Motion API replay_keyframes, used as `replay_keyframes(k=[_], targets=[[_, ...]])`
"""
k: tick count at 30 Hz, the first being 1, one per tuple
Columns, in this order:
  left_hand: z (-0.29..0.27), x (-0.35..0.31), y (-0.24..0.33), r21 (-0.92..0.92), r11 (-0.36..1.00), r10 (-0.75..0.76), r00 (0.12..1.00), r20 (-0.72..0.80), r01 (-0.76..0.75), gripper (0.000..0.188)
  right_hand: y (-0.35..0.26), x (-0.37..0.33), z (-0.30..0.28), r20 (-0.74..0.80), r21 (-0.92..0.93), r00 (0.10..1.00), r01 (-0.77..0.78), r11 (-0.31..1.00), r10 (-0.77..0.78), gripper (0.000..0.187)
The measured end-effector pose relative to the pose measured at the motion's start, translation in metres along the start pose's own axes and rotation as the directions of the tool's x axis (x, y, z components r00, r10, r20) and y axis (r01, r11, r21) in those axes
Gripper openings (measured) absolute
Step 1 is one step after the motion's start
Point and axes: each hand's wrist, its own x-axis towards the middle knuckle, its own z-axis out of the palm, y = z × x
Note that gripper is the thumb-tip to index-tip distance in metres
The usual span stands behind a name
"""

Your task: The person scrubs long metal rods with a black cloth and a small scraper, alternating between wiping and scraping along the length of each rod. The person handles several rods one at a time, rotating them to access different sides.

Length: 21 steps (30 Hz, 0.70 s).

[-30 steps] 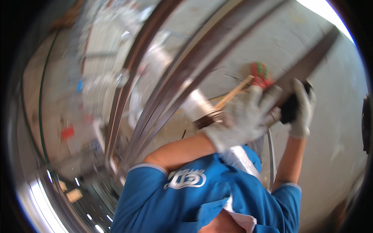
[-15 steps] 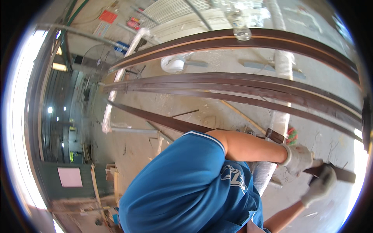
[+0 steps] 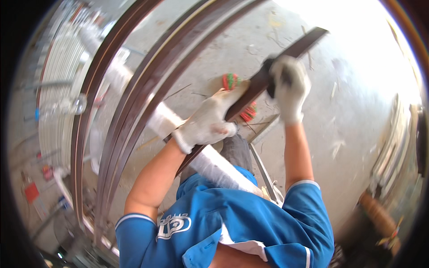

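Observation:
A long dark brown strip slants from beside my body up toward the far right. My left hand, in a white knitted glove, is closed round it, the thumb on the near side and the fingers on the far side. Farther along, my right hand, also gloved and blurred, is closed on a black object pressed against the strip near its far end. What that object is, I cannot make out. The strip crosses above a support bar wrapped in white film.
Several long brown profiles curve along the left, lying across the wrapped bar. A clear plastic bottle is beyond them. Red and green bundles lie on the floor under the strip. A metal support leg stands near my body; long pieces lean at the right.
My view has swung to the right, bringing both hands from the right edge to the middle. Both hands stay on the brown strip, the black object still at my right hand.

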Motion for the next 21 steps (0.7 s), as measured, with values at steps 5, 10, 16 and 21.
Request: replay_keyframes(k=[5, 10, 16, 21], targets=[[-0.006, 0.002, 0.009, 0.232, 0.943, -0.288, 0.933, 0.218, 0.237, 0.100, 0.095, 0.050, 0.002, -0.334, 0.150, 0.793, -0.489, 0.859, 0.510, 0.014], [-0.005, 0.005, 0.007, 0.151, 0.984, -0.131, 0.968, 0.213, 0.099, 0.098, -0.053, -0.052, 0.014, 0.095, 0.193, 0.988, 0.102, 0.976, -0.122, 0.022], [-0.010, 0.003, 0.014, 0.083, 0.942, -0.335, 0.905, 0.263, 0.325, 0.098, 0.064, 0.019, 0.007, -0.256, -0.073, 0.962, -0.122, 0.990, 0.100, 0.009], [-0.010, 0.007, 0.014, 0.157, 0.972, -0.210, 0.942, 0.262, 0.173, 0.104, 0.195, 0.068, -0.010, -0.350, 0.255, 0.722, -0.539, 0.803, 0.597, 0.025]])
